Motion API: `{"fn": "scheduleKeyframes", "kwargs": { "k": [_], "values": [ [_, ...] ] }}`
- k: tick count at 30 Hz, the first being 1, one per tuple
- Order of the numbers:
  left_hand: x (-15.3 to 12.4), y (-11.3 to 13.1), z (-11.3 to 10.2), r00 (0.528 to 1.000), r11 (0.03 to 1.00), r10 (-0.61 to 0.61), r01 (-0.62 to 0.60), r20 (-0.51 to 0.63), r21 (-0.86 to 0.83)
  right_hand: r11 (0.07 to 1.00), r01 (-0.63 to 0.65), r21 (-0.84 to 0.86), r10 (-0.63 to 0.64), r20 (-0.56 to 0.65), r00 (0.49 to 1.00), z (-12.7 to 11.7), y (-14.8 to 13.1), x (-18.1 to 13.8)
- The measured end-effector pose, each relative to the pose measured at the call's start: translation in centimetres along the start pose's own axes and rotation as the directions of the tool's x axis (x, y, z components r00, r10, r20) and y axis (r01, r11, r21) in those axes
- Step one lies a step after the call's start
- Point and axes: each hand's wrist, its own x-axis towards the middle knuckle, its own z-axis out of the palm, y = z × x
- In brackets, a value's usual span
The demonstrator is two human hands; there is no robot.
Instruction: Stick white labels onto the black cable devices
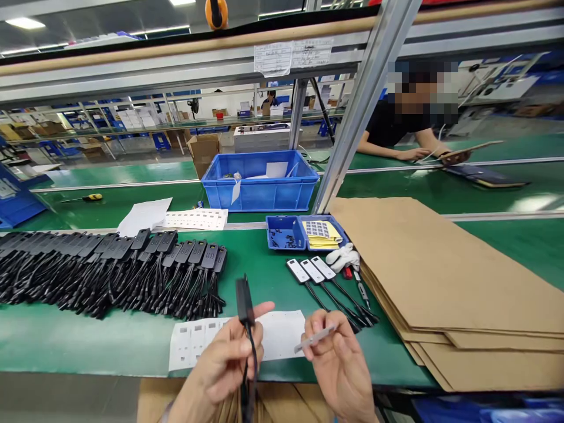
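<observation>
My left hand [229,352] grips a small black device with cables [244,299], held upright, its leads hanging below the fingers. In my right hand [341,364] a thin light-grey flat piece [315,339] is pinched between thumb and fingers, seen nearly edge-on. The two held items are apart. Beneath the hands, a white label sheet [282,335] lies at the table's front edge, partly covered by my left hand. Beyond my right hand lie 3 devices with white faces [312,270], their black cables pointing toward me.
Many black cabled devices [114,264] are lined up at left. Brown cardboard sheets [462,270] are stacked at right. Behind stand a blue two-part tray [286,233] and a blue bin [259,191]. A metal post [361,106] rises beside them. A person [400,123] sits across.
</observation>
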Motion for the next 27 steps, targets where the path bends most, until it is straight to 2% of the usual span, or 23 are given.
{"fn": "scheduleKeyframes", "kwargs": {
  "k": [2,5,9,13,15,19,23,27],
  "values": [
    [-0.9,-1.7,-1.0,0.999,0.996,-0.002,0.005,-0.039,0.094,0.999,-0.052,0.002,0.052,0.006,0.999,0.4,0.2,0.0],
    [-1.6,-3.2,-2.0,0.985,0.963,0.058,-0.013,-0.161,0.270,0.991,-0.122,-0.050,0.122,0.007,0.992,0.8,0.6,-0.1],
    [-2.1,-3.4,-2.2,0.955,0.882,0.127,0.015,-0.269,0.471,0.972,-0.176,-0.159,0.174,-0.022,0.984,1.1,0.9,-0.2],
    [-2.6,-3.3,-1.8,0.931,0.810,0.234,-0.027,-0.280,0.586,0.952,-0.175,-0.250,0.184,0.014,0.983,1.5,0.8,0.0],
    [-2.9,-3.3,-1.5,0.922,0.820,0.258,-0.051,-0.288,0.571,0.942,-0.176,-0.287,0.197,0.047,0.979,1.6,0.7,0.0],
    [-3.4,-3.4,-0.8,0.932,0.889,0.185,-0.024,-0.311,0.457,0.917,-0.189,-0.352,0.235,0.092,0.968,1.4,0.5,-0.1],
    [-3.7,-3.3,-0.5,0.953,0.925,0.129,-0.017,-0.273,0.378,0.874,-0.207,-0.440,0.273,0.093,0.957,1.4,0.5,0.0],
    [-4.1,-3.9,-1.1,0.969,0.962,0.082,-0.016,-0.231,0.274,0.813,-0.241,-0.529,0.333,0.083,0.939,1.9,0.3,0.3]
  ]
}}
